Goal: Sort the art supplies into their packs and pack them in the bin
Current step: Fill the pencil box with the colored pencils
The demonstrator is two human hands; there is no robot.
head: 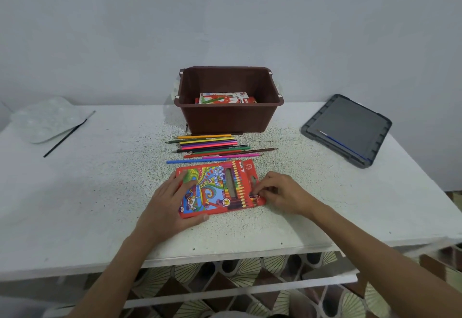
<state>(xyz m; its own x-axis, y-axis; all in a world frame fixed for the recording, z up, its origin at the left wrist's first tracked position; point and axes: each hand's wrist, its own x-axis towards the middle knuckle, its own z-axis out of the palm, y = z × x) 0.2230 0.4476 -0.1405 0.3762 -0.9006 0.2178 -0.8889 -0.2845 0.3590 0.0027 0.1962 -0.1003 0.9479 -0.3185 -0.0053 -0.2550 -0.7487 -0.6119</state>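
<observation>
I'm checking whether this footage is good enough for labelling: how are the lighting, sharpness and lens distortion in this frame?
Head view: light is soft and even, with no hard shadows or glare; the pencil pack in the centre is sharp enough to read its 18; the pale palette at far left is washed out and soft; the edges of the table bow, a wide-angle effect.

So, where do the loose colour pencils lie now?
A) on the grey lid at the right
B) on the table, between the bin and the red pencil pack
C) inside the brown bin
B: the loose pencils lie on the table between the brown bin and the red pencil pack.
</observation>
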